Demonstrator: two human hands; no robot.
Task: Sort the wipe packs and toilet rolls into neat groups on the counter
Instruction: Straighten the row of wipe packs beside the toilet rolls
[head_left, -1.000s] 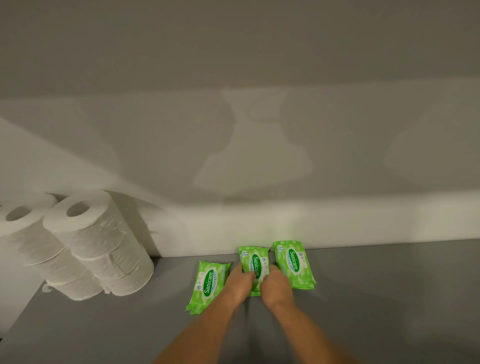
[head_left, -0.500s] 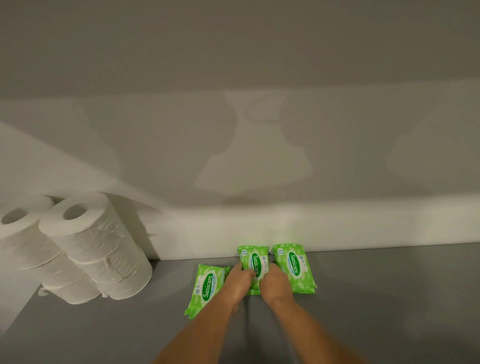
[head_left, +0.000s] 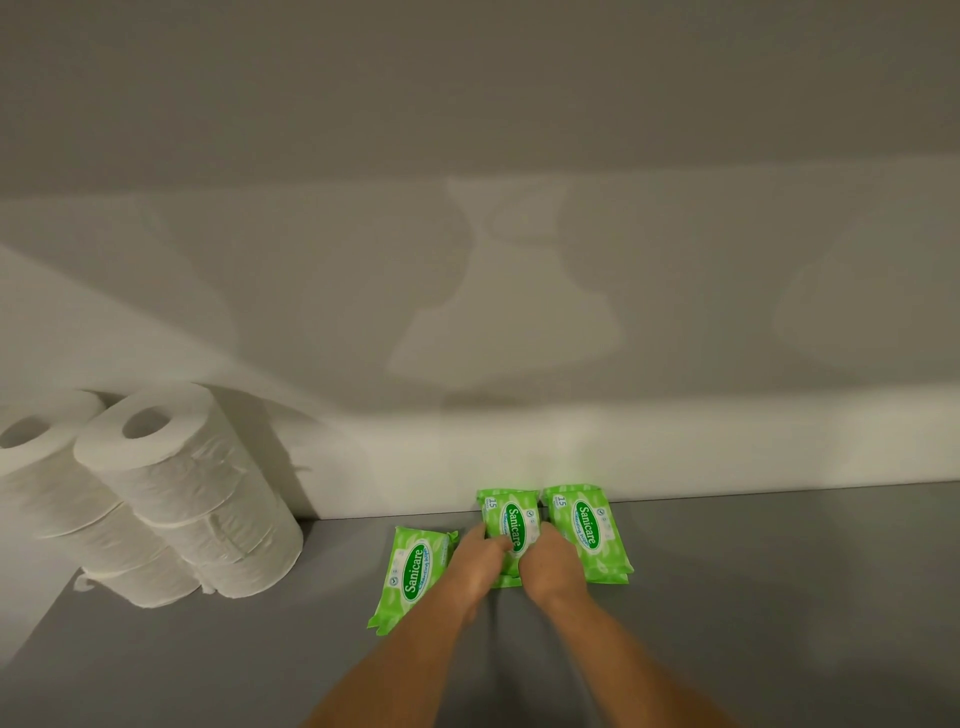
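Observation:
Three green wipe packs lie on the grey counter (head_left: 779, 597) near the wall. The middle wipe pack (head_left: 506, 517) sits against the wall, and both hands grip its near end: my left hand (head_left: 480, 564) on its left side, my right hand (head_left: 550, 564) on its right. The right wipe pack (head_left: 587, 530) lies beside it, on top of another pack. The left wipe pack (head_left: 413, 574) lies tilted and further from the wall. Two stacks of white toilet rolls (head_left: 187, 499) stand at the far left, leaning to the left.
A pale wall (head_left: 519, 312) runs along the back of the counter. Bare grey counter stretches to the right of the packs and between the packs and the rolls.
The middle pack has shifted slightly towards the wall between my hands. The view has drifted a little; the other packs and the rolls stay put.

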